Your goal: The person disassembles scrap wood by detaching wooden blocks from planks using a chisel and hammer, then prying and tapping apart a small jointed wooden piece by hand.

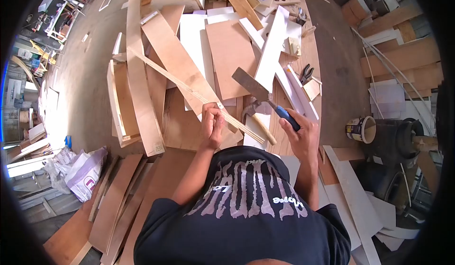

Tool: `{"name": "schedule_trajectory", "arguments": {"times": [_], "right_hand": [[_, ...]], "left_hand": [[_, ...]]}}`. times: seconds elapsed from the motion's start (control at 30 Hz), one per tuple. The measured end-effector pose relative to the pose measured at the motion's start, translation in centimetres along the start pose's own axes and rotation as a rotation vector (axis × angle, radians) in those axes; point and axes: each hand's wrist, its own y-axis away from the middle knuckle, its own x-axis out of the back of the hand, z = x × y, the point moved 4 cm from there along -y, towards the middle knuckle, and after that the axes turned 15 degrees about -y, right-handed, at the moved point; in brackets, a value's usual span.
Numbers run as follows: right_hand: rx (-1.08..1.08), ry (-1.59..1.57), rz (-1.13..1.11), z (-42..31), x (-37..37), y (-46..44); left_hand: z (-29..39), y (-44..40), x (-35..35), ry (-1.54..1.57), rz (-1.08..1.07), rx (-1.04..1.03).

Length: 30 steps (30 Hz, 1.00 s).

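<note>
Head view: left hand [212,123] mid-frame, fingers curled tight on a thin strip [182,84] running from upper left of centre to just below centre. Right hand [303,134] right of centre, fingers wrapped round the handle of a blade [251,84], which points up-left over the pile. Hammer [263,127] lies between the hands, close to the strip's lower end. Main risk, my read: blade skates off something as narrow as the strip and catches the left fingers; cause would be a glancing edge or a loose left grip. Strip is long and slim, could flex or split if loaded far from the hand. Hammer's loose, so a knock could roll it. Support looks poor: brown panel [231,59], white board [272,49] and long board [141,75] overlap at odd angles upper centre, so leaning on one could shift the lot. Pliers [306,73] sit near the bench's [312,44] right edge; a shove could drop them.
</note>
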Motion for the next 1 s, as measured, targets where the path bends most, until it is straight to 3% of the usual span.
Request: {"name": "schedule_trajectory", "arguments": {"times": [0.1, 0.2, 0.33, 0.4, 0.5, 0.77, 0.83, 0.87, 0.97, 1.0], "right_hand": [[0.059, 0.016, -0.016, -0.2, 0.0, 0.4], [0.206, 0.036, 0.000, -0.4, 0.2, 0.6], [0.173, 0.049, 0.032, -0.8, 0.2, 1.0], [0.281, -0.087, 0.081, -1.2, 0.0, 1.2], [0.263, -0.354, 0.193, -0.1, -1.1, 1.3], [0.338, -0.384, 0.160, -2.0, -2.8, 0.2], [0.540, -0.408, 0.111, -2.5, -3.1, -0.6], [0.542, -0.405, 0.113, -2.5, -3.6, -1.1], [0.441, -1.067, -0.035, -3.3, -6.6, -1.8], [0.439, -1.065, -0.032, -3.4, -7.1, -1.8]], "left_hand": [[1.1, 0.5, 1.4, -0.289, 0.072, -0.125], [0.4, 1.4, 1.6, -0.252, 0.024, -0.071], [-0.2, 1.6, 2.2, -0.152, 0.008, -0.086], [0.0, 1.5, 2.6, -0.147, -0.008, -0.078], [0.1, 1.5, 3.1, -0.142, -0.013, -0.063], [0.1, 1.1, 3.6, -0.141, -0.017, -0.018], [-0.1, 1.1, 3.6, -0.160, -0.030, -0.001], [-0.1, 1.0, 3.6, -0.166, -0.023, -0.022], [0.4, 0.7, 3.5, -0.176, -0.027, -0.035], [0.6, 0.6, 3.5, -0.187, -0.032, -0.027]]}}
